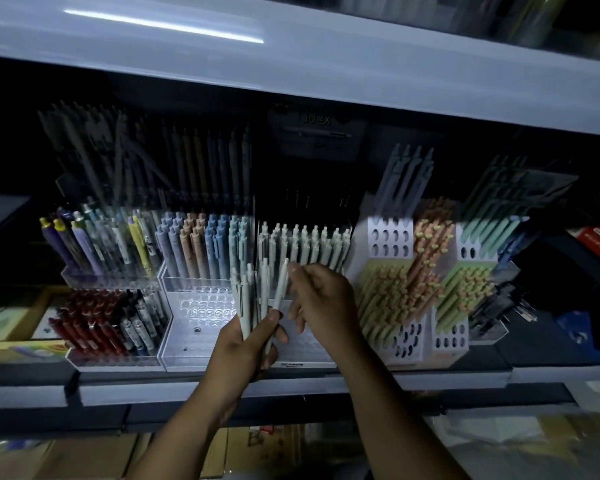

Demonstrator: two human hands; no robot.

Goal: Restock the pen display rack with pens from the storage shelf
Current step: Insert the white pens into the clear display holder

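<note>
My left hand (246,344) grips a bundle of pale grey-green pens (248,296), held upright in front of the clear acrylic display rack (201,341). My right hand (323,303) is just right of the bundle, its fingertips pinching the top of one pale pen (282,282) that leans out of it. A row of matching pale pens (305,244) stands in the rack's back tier. The front tiers of the rack show several empty holes (205,306).
Blue, tan and grey pens (194,244) fill the rack's left back tier. Purple and yellow pens (94,244) and red and black pens (97,323) stand at left. White holders with green and orange pens (406,296) stand at right. A shelf board (291,64) hangs overhead.
</note>
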